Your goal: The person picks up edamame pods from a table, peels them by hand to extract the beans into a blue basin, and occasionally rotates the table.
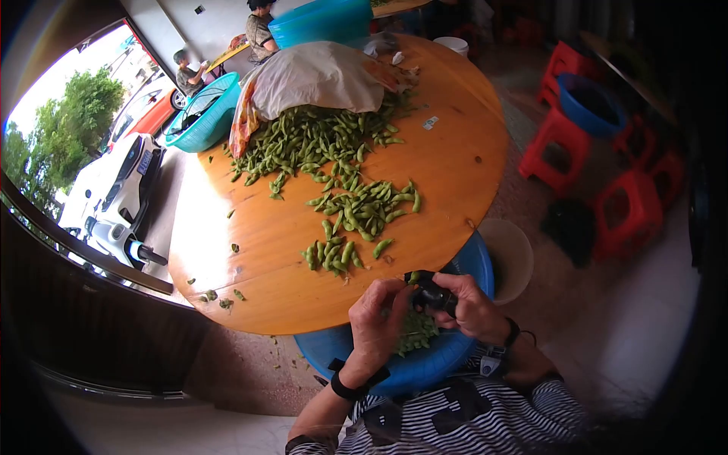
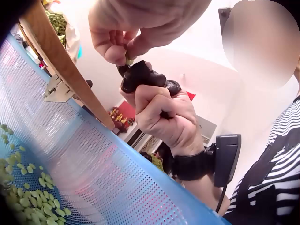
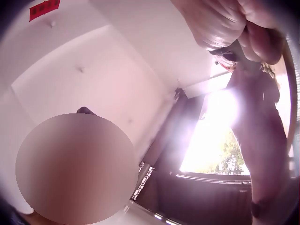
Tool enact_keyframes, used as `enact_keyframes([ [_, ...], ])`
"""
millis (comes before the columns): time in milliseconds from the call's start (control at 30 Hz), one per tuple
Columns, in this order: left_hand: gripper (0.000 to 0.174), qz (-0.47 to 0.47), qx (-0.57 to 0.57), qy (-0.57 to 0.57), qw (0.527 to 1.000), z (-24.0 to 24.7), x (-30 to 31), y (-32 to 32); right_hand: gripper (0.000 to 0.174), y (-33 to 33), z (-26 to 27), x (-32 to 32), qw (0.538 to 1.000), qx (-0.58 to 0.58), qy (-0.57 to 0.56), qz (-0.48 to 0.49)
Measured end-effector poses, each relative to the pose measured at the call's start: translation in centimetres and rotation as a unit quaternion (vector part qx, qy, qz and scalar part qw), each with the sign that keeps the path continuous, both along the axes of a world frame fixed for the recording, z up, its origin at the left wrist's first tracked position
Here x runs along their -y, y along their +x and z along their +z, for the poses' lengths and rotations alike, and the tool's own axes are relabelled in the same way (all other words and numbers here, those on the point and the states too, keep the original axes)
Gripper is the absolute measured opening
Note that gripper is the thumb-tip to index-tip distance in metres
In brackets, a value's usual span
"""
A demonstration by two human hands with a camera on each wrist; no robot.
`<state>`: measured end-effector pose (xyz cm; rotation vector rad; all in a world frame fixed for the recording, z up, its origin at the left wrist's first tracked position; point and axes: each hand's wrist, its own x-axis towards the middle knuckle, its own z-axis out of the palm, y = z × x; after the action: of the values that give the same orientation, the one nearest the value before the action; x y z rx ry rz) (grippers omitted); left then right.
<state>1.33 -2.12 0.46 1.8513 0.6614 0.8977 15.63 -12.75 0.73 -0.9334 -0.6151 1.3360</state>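
Observation:
In the head view, my right hand (image 1: 481,311) grips a small black hand-held device (image 1: 436,294) above the blue basket. My left hand (image 1: 373,318) is at its near end, where a green soybean pod (image 1: 413,277) shows. The left wrist view has the left thumb and fingertips pinching a small green piece (image 2: 130,61) at the top of the black device (image 2: 137,77), with the right fingers curled round its body. Below the hands, shelled green beans (image 1: 417,334) lie in the blue perforated basket (image 2: 117,168). The right wrist view mostly hides the device behind the right hand (image 3: 220,26).
A round wooden table (image 1: 447,167) bears a big heap of pods (image 1: 303,140) under a pale sack (image 1: 318,80), plus smaller piles nearer me. A white bucket (image 1: 508,258) stands right of the basket. Red stools (image 1: 629,212) are further right. Two people sit beyond the table.

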Motion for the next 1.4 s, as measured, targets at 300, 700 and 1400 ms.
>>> enact_keyframes([
  [300,0.013,0.024,-0.041,0.203,0.978,0.7,0.5,0.0,0.037,-0.1,1.1,0.1,0.995,0.104,0.005,0.003],
  [700,0.013,-0.324,0.15,-0.511,0.782,1.1,-2.0,-1.9,0.039,0.4,1.3,1.2,0.986,-0.093,-0.134,0.032],
  [1400,0.015,-0.282,0.098,-0.436,0.849,0.3,-2.9,-1.6,0.038,1.4,1.2,1.0,0.977,0.14,0.006,0.162],
])
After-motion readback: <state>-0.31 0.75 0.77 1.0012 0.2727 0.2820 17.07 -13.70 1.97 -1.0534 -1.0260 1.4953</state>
